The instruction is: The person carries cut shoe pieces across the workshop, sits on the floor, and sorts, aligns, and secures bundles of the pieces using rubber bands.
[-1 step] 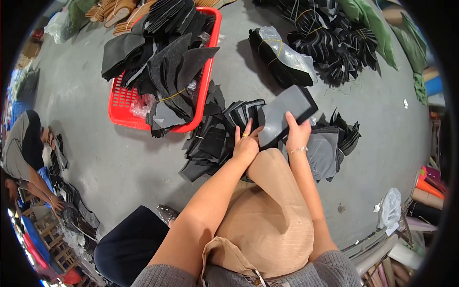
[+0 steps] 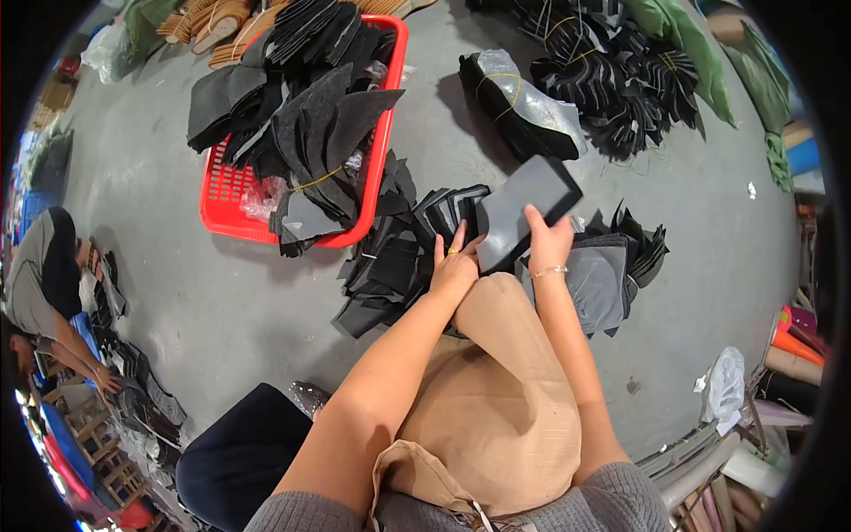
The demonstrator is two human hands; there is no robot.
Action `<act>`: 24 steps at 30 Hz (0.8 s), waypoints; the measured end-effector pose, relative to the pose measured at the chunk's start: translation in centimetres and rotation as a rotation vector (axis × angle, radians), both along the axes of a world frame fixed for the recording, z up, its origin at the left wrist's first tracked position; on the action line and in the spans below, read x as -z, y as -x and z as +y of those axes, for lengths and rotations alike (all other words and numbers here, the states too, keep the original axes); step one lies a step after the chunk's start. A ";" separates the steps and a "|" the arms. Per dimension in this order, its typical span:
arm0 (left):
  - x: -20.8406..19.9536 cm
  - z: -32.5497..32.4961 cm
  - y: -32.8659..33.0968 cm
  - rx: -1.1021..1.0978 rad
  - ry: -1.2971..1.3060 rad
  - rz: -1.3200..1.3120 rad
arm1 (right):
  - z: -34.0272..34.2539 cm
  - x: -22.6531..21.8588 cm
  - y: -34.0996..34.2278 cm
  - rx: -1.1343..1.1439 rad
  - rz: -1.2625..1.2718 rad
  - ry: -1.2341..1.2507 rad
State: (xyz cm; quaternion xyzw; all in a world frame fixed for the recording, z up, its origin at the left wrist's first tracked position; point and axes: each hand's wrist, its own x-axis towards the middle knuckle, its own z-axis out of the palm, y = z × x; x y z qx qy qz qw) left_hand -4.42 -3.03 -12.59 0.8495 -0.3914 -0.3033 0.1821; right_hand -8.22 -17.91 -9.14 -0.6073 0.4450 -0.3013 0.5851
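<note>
One grey-topped stack [image 2: 525,211] at two o'clock from centre could splay if the right hand [image 2: 551,245], fingers gripping it, slackens; the left hand's [image 2: 455,271] hold is unclear.

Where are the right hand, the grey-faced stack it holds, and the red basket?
Right hand [image 2: 551,243]: head view, back of the hand.
Grey-faced stack [image 2: 521,207]: head view, middle of its grey upper face.
Red basket [image 2: 380,151]: head view, right-hand rim.
</note>
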 end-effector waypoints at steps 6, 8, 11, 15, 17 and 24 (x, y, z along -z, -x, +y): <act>1.5 0.1 0.0 0.046 -0.038 0.014 | -0.8 1.4 -0.7 0.148 0.218 0.213; 0.8 -0.1 0.5 0.007 -0.035 0.052 | -0.6 1.5 1.1 0.052 0.020 -0.155; 0.9 -0.1 -0.7 -0.102 -0.017 0.171 | 1.2 1.1 4.1 -0.611 0.139 -0.472; -1.5 -0.7 -2.8 -0.052 -0.110 0.321 | 1.8 1.5 6.3 -0.982 0.373 0.281; -1.3 -0.6 -3.7 -0.002 -0.169 0.345 | 1.6 0.6 5.5 -1.041 0.380 0.351; -1.2 -0.7 -3.4 -0.012 -0.197 0.329 | -0.1 -0.2 5.3 -1.127 0.525 0.199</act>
